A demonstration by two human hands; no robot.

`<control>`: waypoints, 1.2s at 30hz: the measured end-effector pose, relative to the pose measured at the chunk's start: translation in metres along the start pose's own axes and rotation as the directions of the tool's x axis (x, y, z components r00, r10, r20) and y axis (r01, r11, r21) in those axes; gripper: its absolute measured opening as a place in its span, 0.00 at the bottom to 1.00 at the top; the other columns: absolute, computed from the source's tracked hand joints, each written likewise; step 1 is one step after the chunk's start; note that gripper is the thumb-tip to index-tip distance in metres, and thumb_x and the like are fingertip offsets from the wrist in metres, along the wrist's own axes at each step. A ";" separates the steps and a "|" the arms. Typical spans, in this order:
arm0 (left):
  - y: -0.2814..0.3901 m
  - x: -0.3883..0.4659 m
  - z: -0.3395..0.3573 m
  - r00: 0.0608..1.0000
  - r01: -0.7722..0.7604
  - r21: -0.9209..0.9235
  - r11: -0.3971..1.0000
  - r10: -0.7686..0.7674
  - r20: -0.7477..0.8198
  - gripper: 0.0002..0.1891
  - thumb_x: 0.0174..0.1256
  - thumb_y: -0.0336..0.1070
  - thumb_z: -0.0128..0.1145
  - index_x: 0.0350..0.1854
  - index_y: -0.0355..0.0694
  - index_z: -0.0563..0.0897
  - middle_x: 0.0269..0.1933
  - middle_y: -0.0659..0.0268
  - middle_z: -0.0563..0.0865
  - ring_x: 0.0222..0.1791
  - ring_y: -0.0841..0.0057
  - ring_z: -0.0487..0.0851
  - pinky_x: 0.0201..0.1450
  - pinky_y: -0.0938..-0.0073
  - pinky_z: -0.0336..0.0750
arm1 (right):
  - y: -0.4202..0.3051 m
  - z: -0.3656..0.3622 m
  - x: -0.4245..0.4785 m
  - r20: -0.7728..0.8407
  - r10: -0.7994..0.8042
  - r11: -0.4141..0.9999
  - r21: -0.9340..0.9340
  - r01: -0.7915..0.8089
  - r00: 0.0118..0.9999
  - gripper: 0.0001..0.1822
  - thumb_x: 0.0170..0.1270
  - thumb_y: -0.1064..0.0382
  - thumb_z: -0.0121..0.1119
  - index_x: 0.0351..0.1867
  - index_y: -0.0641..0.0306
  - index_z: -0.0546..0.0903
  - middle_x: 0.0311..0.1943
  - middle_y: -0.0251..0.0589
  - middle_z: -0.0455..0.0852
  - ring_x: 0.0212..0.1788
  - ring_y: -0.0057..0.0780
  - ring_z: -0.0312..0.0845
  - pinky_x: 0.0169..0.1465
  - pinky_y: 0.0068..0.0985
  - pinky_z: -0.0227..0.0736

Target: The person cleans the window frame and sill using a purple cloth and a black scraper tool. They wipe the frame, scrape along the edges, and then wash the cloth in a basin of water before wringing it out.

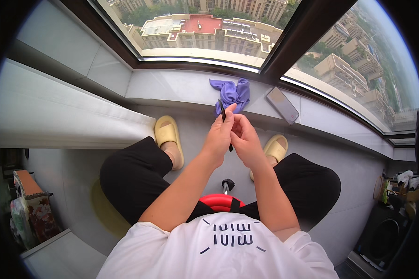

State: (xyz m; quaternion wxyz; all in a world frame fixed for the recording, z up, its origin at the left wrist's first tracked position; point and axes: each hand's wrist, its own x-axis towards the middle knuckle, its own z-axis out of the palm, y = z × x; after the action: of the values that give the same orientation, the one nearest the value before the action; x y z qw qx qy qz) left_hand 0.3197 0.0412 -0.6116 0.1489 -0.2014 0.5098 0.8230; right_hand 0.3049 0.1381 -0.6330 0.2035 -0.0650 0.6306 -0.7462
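Note:
My left hand (220,134) is closed around a thin black object (223,115); its dark pointed tip sticks up above the thumb and its other end shows below the palm. What kind of object it is, I cannot tell. My right hand (245,137) presses against the left one with bent fingers, and whether it also grips the black object is hidden. Just beyond the fingertips, a crumpled purple cloth (232,92) lies on the window ledge and hangs over its edge. To the right of the cloth a smartphone (282,105) rests on the same ledge.
The pale tiled ledge (171,83) runs below large dark-framed windows. A white curtain (70,111) hangs at the left. Between my knees is a red round seat (221,201). Bags (38,209) stand at far left; a black front-loading appliance (384,237) and shoes are at far right.

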 end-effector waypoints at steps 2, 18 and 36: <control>-0.014 0.027 0.002 0.984 -0.017 0.218 0.976 0.055 -0.169 0.34 0.68 0.61 0.39 0.68 0.40 0.59 0.62 0.60 0.64 0.64 0.71 0.61 0.62 0.73 0.59 | 0.024 -0.012 0.017 -0.137 0.168 0.983 0.094 -0.156 0.976 0.11 0.62 0.68 0.50 0.46 0.65 0.71 0.35 0.32 0.76 0.31 0.15 0.69 0.31 0.17 0.67; -0.088 0.210 -0.067 0.854 -0.286 0.902 -0.322 0.341 0.392 0.24 0.61 0.54 0.51 0.61 0.60 0.70 0.69 0.67 0.59 0.71 0.63 0.48 0.67 0.47 0.45 | 0.106 -0.058 0.089 -0.659 0.052 0.997 -0.013 -0.081 0.750 0.12 0.63 0.69 0.50 0.47 0.69 0.73 0.37 0.32 0.76 0.33 0.12 0.68 0.34 0.12 0.66; 0.014 0.216 -0.314 0.617 0.678 0.727 -0.108 0.621 -0.483 0.28 0.66 0.60 0.37 0.67 0.58 0.60 0.71 0.68 0.55 0.70 0.59 0.51 0.64 0.43 0.51 | 0.151 -0.042 0.155 -0.476 0.300 0.954 0.176 -0.244 0.827 0.10 0.61 0.68 0.49 0.42 0.70 0.77 0.24 0.34 0.78 0.14 0.15 0.67 0.16 0.15 0.60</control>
State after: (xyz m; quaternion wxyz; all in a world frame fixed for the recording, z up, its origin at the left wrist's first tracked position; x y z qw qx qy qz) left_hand 0.1809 -0.2384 -0.8299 0.0255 -0.3647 0.9291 -0.0557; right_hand 0.1822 0.0985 -0.8120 0.1416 0.2310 0.6233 -0.7336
